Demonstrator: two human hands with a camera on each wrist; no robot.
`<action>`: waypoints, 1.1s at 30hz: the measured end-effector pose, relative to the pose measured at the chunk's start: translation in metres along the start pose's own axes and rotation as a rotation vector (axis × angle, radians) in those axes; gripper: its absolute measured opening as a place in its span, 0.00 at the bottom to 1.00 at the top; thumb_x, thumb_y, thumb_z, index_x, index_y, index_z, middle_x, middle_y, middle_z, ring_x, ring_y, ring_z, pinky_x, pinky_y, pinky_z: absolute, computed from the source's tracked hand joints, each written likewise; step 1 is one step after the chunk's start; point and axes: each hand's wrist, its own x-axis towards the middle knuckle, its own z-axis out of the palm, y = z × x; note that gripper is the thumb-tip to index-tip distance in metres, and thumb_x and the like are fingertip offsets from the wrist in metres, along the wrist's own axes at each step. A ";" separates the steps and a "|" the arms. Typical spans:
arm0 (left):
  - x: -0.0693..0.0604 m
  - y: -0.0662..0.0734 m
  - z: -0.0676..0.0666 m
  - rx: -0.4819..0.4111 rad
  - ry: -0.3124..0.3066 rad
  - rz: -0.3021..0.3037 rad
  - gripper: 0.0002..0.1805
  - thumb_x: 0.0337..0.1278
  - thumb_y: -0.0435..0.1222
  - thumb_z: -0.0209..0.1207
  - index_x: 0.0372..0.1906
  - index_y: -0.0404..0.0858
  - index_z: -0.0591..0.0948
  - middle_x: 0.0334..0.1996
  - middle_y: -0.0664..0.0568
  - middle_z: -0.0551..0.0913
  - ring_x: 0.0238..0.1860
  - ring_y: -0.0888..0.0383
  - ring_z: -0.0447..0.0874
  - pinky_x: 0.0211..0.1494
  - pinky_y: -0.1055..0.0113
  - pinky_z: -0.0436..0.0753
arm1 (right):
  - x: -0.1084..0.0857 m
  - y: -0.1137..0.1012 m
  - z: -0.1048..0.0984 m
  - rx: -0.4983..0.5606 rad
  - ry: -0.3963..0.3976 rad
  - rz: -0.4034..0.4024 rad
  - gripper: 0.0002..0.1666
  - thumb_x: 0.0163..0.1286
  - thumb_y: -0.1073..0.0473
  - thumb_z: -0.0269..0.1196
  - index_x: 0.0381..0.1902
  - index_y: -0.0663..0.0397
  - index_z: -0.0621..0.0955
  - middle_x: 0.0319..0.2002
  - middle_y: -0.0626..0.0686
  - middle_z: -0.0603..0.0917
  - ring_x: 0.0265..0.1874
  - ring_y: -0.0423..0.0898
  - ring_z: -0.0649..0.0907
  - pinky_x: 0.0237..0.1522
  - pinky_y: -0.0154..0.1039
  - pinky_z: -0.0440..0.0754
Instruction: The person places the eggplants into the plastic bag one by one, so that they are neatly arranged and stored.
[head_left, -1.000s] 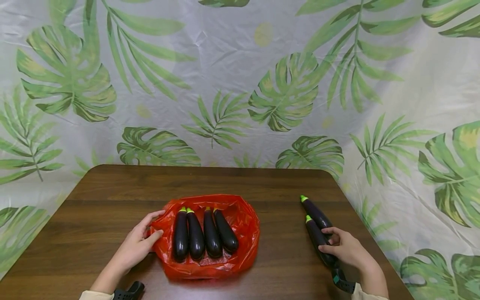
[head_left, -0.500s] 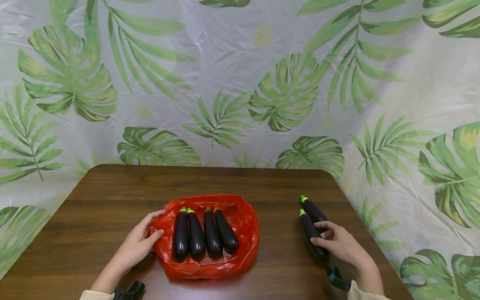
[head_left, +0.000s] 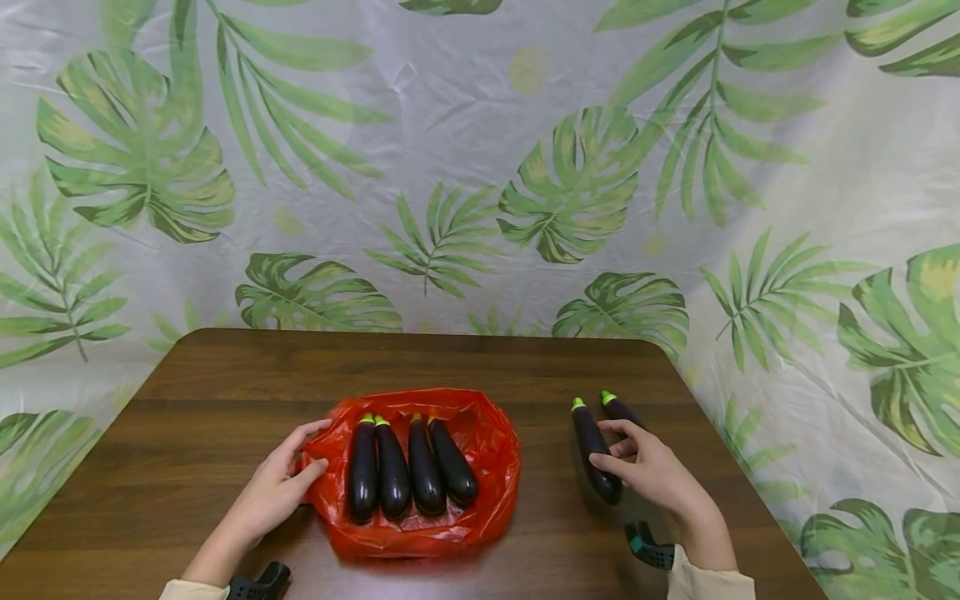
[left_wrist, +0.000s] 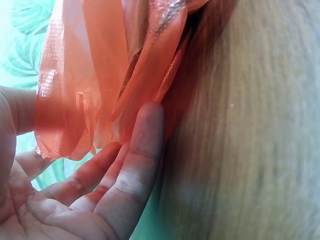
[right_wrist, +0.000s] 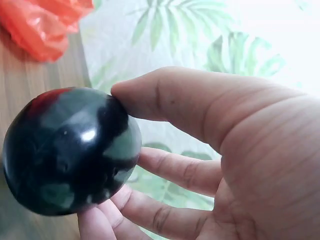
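Note:
My right hand [head_left: 656, 471] grips a dark, glossy eggplant [head_left: 588, 442] with a bright green cap, thumb on one side and fingertips on the other. The eggplant's rounded bottom end [right_wrist: 70, 150] fills much of the right wrist view. Just behind this hand lies another eggplant [head_left: 617, 407], mostly hidden by it. A red plastic bag [head_left: 491, 508] stands wide open on the table, with several eggplants [head_left: 426, 475] side by side inside, caps pointing away. At the bag's left rim my left hand [head_left: 266, 492] holds the thin plastic [left_wrist: 105, 75] between thumb and fingers.
The brown wooden table [head_left: 225, 375] carries everything and ends at a rounded far edge. Behind it hangs a leaf-patterned cloth [head_left: 450, 125], which also runs along the right side. Bare tabletop separates the bag from the right hand's eggplant.
The right hand has moved left with its eggplant, away from the other eggplant on the right and towards the bag. The left hand and bag have stayed in place.

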 end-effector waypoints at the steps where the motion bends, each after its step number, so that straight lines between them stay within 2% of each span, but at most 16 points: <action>1: 0.000 0.000 0.000 -0.001 0.000 0.001 0.33 0.80 0.32 0.58 0.82 0.42 0.62 0.73 0.28 0.72 0.55 0.49 0.90 0.45 0.61 0.93 | 0.001 -0.003 0.001 0.005 -0.001 -0.008 0.40 0.76 0.49 0.70 0.77 0.61 0.71 0.47 0.58 0.83 0.32 0.47 0.80 0.33 0.38 0.82; 9: -0.001 0.001 0.001 -0.005 -0.005 0.016 0.32 0.80 0.32 0.57 0.82 0.41 0.63 0.73 0.29 0.72 0.54 0.50 0.90 0.44 0.63 0.93 | 0.006 -0.023 0.013 0.014 0.009 -0.023 0.38 0.75 0.49 0.71 0.75 0.58 0.72 0.45 0.57 0.84 0.32 0.50 0.82 0.35 0.40 0.84; 16: -0.001 0.003 0.002 -0.011 -0.015 0.010 0.33 0.80 0.32 0.57 0.82 0.41 0.62 0.74 0.29 0.71 0.55 0.48 0.89 0.45 0.62 0.93 | 0.010 -0.036 0.020 -0.009 0.024 -0.040 0.37 0.74 0.47 0.71 0.73 0.55 0.74 0.45 0.57 0.84 0.32 0.49 0.83 0.37 0.39 0.86; 24: 0.001 0.001 0.003 -0.013 -0.017 0.029 0.32 0.80 0.31 0.57 0.82 0.41 0.63 0.75 0.30 0.70 0.53 0.53 0.89 0.43 0.64 0.92 | 0.016 -0.053 0.029 0.021 0.005 -0.064 0.36 0.74 0.47 0.71 0.73 0.52 0.74 0.48 0.58 0.85 0.35 0.47 0.86 0.44 0.48 0.91; 33: 0.001 0.001 0.005 -0.002 -0.010 0.036 0.33 0.79 0.32 0.58 0.81 0.41 0.63 0.70 0.31 0.73 0.48 0.56 0.88 0.42 0.65 0.92 | 0.024 -0.081 0.045 0.048 -0.036 -0.109 0.34 0.75 0.49 0.71 0.73 0.53 0.74 0.47 0.58 0.85 0.34 0.48 0.83 0.36 0.41 0.84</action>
